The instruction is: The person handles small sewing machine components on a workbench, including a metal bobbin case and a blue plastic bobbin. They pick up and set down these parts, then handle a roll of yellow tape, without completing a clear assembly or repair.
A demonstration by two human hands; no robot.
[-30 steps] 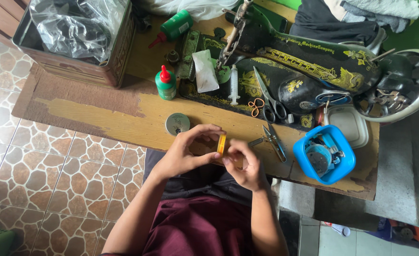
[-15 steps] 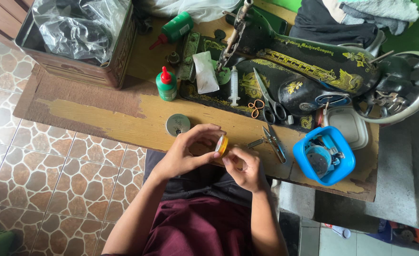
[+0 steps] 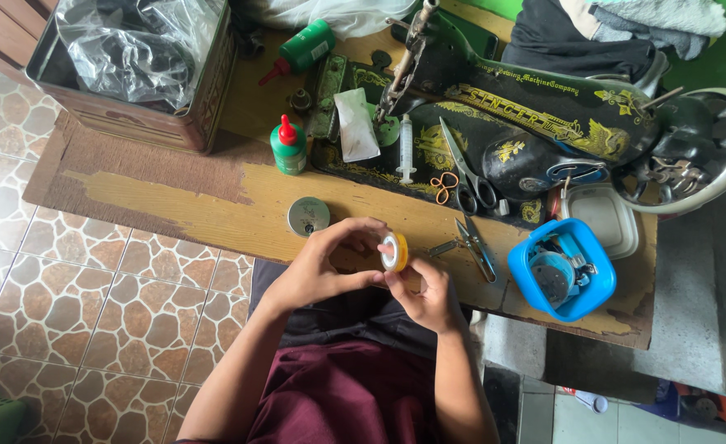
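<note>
Both hands pinch a small yellow spool (image 3: 394, 252) above the table (image 3: 215, 205) edge: left hand (image 3: 318, 267) curled around it, right hand (image 3: 429, 292) gripping from below, beside snips (image 3: 474, 247).

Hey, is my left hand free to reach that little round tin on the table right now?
Probably not at once: the left hand and right hand both hold the yellow spool. The round tin lies close beside it, with nothing between.

Round tin (image 3: 308, 216) on table (image 3: 174, 197), left of snips (image 3: 474, 247)
</note>
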